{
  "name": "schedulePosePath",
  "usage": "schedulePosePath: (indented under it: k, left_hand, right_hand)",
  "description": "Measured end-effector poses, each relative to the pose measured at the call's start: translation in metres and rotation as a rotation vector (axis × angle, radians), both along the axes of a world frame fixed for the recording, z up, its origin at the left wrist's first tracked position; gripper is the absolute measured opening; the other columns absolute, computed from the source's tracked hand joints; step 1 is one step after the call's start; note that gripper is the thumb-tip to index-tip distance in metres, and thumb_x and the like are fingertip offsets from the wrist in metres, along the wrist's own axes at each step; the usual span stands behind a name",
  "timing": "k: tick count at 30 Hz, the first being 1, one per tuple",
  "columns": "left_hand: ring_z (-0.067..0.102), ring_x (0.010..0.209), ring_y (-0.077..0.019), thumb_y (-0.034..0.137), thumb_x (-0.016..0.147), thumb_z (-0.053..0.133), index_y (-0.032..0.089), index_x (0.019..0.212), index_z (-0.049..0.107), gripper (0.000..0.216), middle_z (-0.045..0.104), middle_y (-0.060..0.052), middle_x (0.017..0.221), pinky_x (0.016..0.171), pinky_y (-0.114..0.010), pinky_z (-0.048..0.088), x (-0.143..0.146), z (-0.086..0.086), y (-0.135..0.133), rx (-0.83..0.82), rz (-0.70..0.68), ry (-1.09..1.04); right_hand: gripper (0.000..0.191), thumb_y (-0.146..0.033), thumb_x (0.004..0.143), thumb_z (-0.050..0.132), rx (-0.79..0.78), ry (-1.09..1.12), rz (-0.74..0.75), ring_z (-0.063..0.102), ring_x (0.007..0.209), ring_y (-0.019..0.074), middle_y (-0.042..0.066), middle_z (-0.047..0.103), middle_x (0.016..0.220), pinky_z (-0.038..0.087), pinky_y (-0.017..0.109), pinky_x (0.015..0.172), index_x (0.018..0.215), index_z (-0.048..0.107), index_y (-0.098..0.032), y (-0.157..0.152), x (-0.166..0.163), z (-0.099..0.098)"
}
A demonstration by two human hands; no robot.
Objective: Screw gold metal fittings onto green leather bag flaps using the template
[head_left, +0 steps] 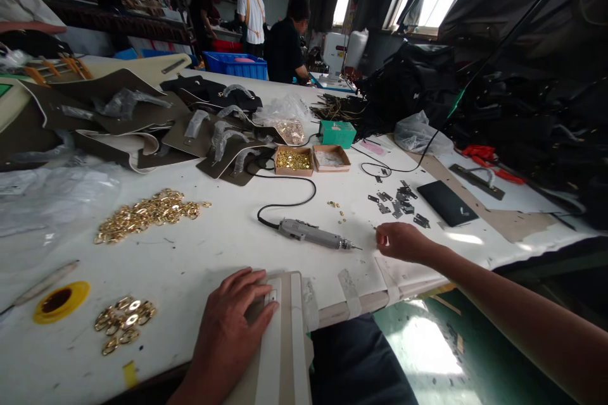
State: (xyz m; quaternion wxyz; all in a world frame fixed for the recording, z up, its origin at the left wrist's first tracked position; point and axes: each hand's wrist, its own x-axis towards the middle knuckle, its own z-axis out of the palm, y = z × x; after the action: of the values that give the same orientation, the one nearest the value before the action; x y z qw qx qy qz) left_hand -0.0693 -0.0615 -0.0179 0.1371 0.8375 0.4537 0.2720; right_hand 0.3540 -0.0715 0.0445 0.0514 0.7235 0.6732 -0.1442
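Observation:
My left hand [234,323] lies with fingers stretched over a beige panel with pale strips [295,329] at the table's front edge. A small light plate [271,295] shows beside its fingertips on the panel. My right hand [399,242] is closed in a pinch low over the tabletop; whatever its fingers hold is hidden. Just left of it lies a grey electric screwdriver [313,234], its bit pointing towards that hand. Small gold pieces [336,204] are scattered behind the screwdriver, and dark metal plates [401,199] lie beyond my right hand.
Gold hardware piles [149,212] and a yellow tape roll [61,302] lie left. Behind the screwdriver stand a box of gold parts [294,171], a shallow carton [331,169] and a green box [337,133]. A black notebook [447,202] lies right. Several people stand or sit in the background.

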Motion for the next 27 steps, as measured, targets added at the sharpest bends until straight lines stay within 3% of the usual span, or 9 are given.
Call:
schedulePosePath:
  k: [3, 9, 16, 22, 27]
  left_hand:
    - [0.061, 0.123, -0.033, 0.035, 0.084, 0.071, 0.03, 0.097, 0.075, 0.016, 0.076, -0.003, 0.121, 0.099, -0.054, 0.05, 0.0, 0.0, -0.001, 0.002, 0.006, -0.01]
    - [0.062, 0.122, -0.0334, 0.036, 0.082, 0.072, 0.03, 0.096, 0.075, 0.016, 0.076, -0.002, 0.119, 0.098, -0.054, 0.052, 0.0, 0.001, 0.001, 0.015, 0.009, -0.004]
    - [0.064, 0.119, -0.0327, 0.037, 0.082, 0.073, 0.029, 0.095, 0.076, 0.015, 0.077, -0.003, 0.118, 0.095, -0.052, 0.056, -0.002, 0.001, 0.002, 0.062, -0.006, 0.038]
    - [0.068, 0.117, -0.0324, 0.036, 0.081, 0.074, 0.03, 0.096, 0.076, 0.016, 0.078, -0.004, 0.118, 0.091, -0.05, 0.06, -0.006, -0.003, 0.006, 0.141, -0.007, 0.089]
    - [0.073, 0.108, -0.0294, 0.036, 0.068, 0.086, 0.034, 0.091, 0.078, 0.024, 0.08, 0.0, 0.112, 0.084, -0.039, 0.066, -0.017, -0.024, 0.013, 0.23, -0.078, 0.131]
  right_hand:
    - [0.007, -0.02, 0.081, 0.064, 0.059, 0.077, 0.017, 0.066, 0.07, 0.0185, 0.003, 0.074, 0.08, 0.047, 0.027, 0.06, 0.081, 0.071, -0.021, -0.003, 0.0, -0.002]
    - [0.027, -0.024, 0.09, 0.056, 0.103, 0.377, -0.142, 0.069, 0.07, 0.0164, 0.003, 0.076, 0.08, 0.051, 0.026, 0.067, 0.11, 0.073, -0.018, 0.031, 0.006, -0.002]
    - [0.024, -0.024, 0.085, 0.055, 0.113, 0.395, -0.192, 0.064, 0.065, 0.0147, 0.001, 0.073, 0.072, 0.047, 0.023, 0.061, 0.097, 0.076, -0.018, 0.086, 0.006, -0.019]
    - [0.022, -0.024, 0.081, 0.057, 0.089, 0.387, -0.207, 0.06, 0.059, 0.0132, -0.001, 0.07, 0.069, 0.044, 0.022, 0.059, 0.089, 0.076, -0.02, 0.093, 0.004, -0.031]
    - [0.016, -0.018, 0.075, 0.06, 0.154, 0.382, -0.218, 0.065, 0.064, 0.0161, -0.001, 0.07, 0.064, 0.043, 0.024, 0.06, 0.077, 0.076, -0.02, 0.094, -0.007, -0.029]
